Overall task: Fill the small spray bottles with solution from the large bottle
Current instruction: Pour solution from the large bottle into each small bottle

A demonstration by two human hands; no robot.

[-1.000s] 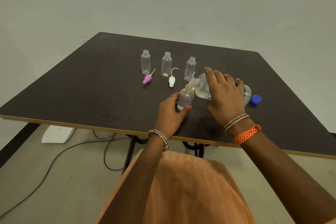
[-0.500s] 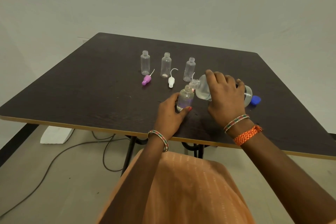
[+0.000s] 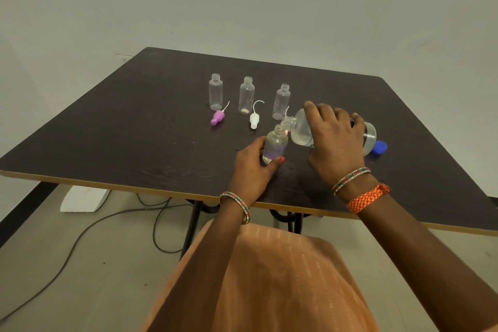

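A small clear spray bottle [image 3: 275, 144] stands upright near the front of the dark table [image 3: 134, 129]. My left hand [image 3: 253, 170] grips its lower part. My right hand [image 3: 335, 140] grips the large clear bottle [image 3: 300, 129], tipped almost flat, its neck right at the small bottle's mouth. Three more small open bottles stand in a row behind: left [image 3: 215, 91], middle [image 3: 246, 95], right [image 3: 281, 101].
A purple spray cap [image 3: 217, 117] and a white spray cap [image 3: 254, 119], each with a thin tube, lie in front of the row. A blue cap [image 3: 380, 147] lies right of the large bottle. Cables [image 3: 107, 218] and a white block [image 3: 83, 198] lie on the floor.
Both hands and both bottles keep nearly the same pose. The large bottle stays tipped over the small one.
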